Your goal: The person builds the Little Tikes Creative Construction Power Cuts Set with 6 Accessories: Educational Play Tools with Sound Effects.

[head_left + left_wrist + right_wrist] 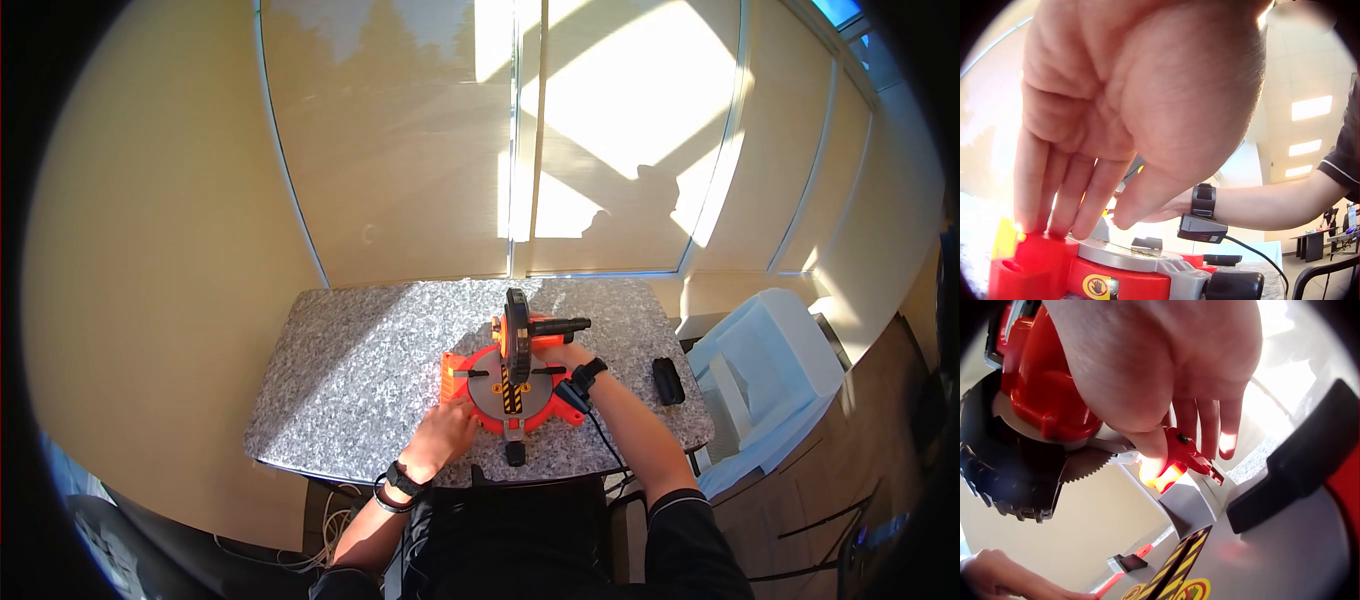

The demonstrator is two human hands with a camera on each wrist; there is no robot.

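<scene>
A toy miter saw [490,395] with an orange-red base, a grey round table and a black blade guard [517,335] stands near the table's front edge. My left hand [445,435] rests at the left of its base, straight fingertips on the red part [1035,262]. Behind the raised saw head, my right hand [1166,356] holds the red hinge arm [1182,450], thumb in front and fingers behind it. The toothed grey blade [1088,464] hangs above the striped slot [1179,559]. In the head view the saw hides part of the right hand.
The saw stands on a speckled grey table [340,370]. A black case [668,382] lies at its right side. A chair with a light blue cover [770,370] stands to the right. A cable [605,440] runs from the right wrist camera.
</scene>
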